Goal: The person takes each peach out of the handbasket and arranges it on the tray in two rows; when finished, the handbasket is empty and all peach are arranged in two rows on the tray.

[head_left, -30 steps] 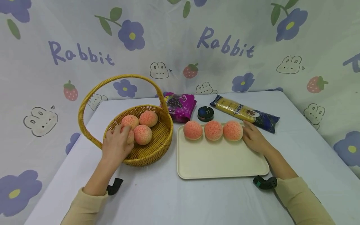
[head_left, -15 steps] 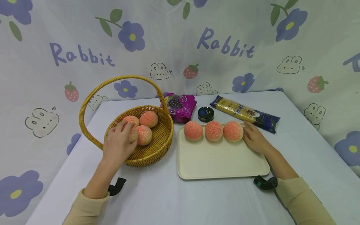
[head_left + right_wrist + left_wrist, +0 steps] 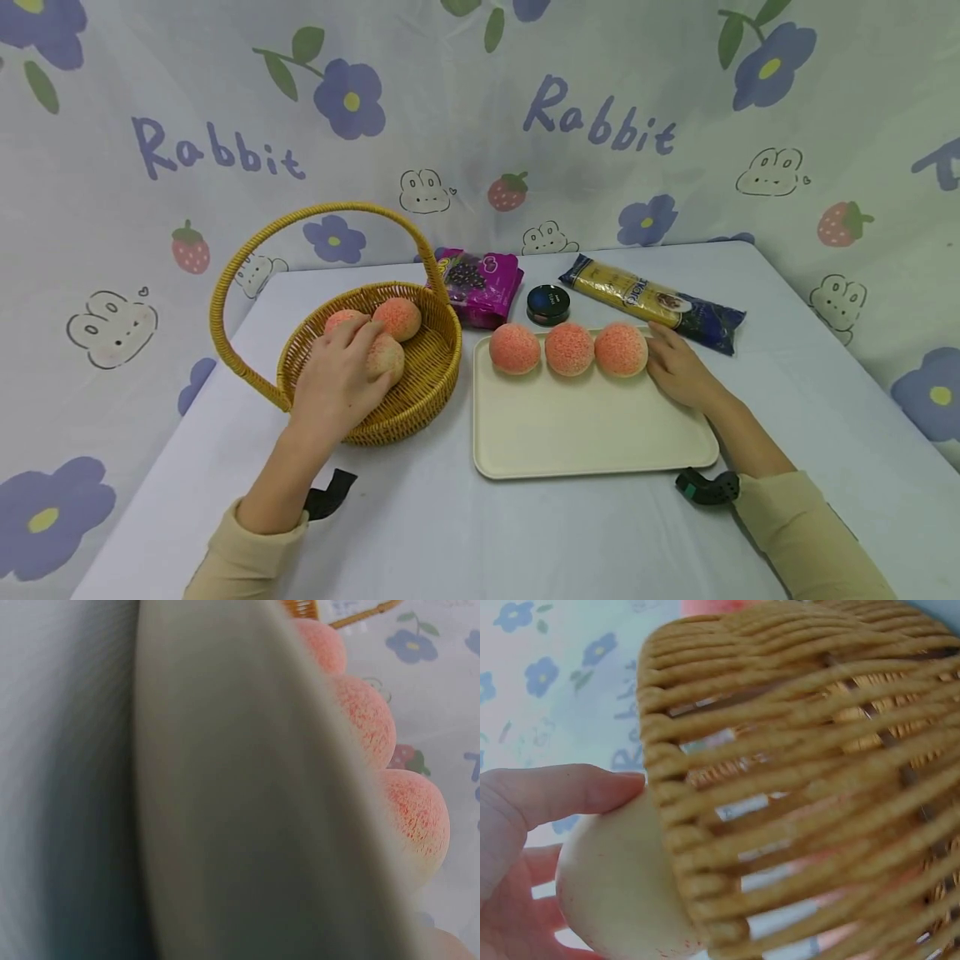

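Note:
My left hand [image 3: 337, 375] is over the wicker basket [image 3: 420, 400], holding a peach. In the left wrist view, thumb and fingers grip this pale-skinned peach [image 3: 622, 877] beside the basket's woven wall [image 3: 780, 772]. Other pink peaches [image 3: 397, 318] lie in the basket, partly behind the hand. On the cream tray [image 3: 592, 433] sits a row of three peaches: left [image 3: 515, 348], middle [image 3: 569, 349] and right [image 3: 621, 350]. My right hand [image 3: 681, 371] rests at the tray's right edge, its fingertips beside the right peach; whether they touch it is hard to tell.
Behind the tray lie a purple grape-print packet [image 3: 480, 283], a round dark tin [image 3: 548, 305] and a long blue-and-yellow packet [image 3: 652, 302]. The basket's tall handle [image 3: 337, 207] arches up at the left. A printed cloth [image 3: 480, 125] hangs behind the white table.
My left hand has moved to the right within the basket, carrying the peach with it and covering more of the other peaches. The right hand and the tray row have stayed put.

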`<state>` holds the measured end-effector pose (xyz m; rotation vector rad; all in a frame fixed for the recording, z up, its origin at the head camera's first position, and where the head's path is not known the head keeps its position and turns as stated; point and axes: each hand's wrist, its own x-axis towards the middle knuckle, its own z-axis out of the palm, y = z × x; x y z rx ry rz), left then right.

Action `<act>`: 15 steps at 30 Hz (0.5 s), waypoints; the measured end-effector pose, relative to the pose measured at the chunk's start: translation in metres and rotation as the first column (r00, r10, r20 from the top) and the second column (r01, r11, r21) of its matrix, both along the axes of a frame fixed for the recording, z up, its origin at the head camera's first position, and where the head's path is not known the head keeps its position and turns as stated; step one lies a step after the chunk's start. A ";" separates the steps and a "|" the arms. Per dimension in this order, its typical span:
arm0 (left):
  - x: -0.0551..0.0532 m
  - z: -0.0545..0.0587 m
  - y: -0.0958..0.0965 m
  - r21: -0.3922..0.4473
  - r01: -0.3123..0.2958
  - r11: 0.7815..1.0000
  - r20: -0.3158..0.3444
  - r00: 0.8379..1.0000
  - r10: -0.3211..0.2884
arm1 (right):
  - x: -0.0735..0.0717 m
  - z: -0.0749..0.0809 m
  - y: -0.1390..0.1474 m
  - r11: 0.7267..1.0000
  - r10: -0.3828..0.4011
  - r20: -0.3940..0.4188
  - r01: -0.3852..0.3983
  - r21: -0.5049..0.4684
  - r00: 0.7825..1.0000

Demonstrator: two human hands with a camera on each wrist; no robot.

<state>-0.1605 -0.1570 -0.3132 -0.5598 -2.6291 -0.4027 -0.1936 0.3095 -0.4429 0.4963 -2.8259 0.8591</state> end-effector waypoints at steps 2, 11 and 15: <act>0.001 0.000 0.004 0.016 0.003 1.000 -0.007 1.000 -0.002 | 0.000 0.000 0.001 1.000 0.001 -0.006 -0.001 0.003 1.000; 0.001 0.003 0.029 0.065 0.042 0.997 -0.036 0.999 -0.039 | 0.001 0.002 0.000 1.000 -0.002 0.005 0.002 -0.003 1.000; -0.002 0.005 0.040 0.071 0.099 0.993 -0.079 0.993 -0.093 | 0.001 0.002 -0.002 1.000 -0.004 0.019 0.004 -0.010 1.000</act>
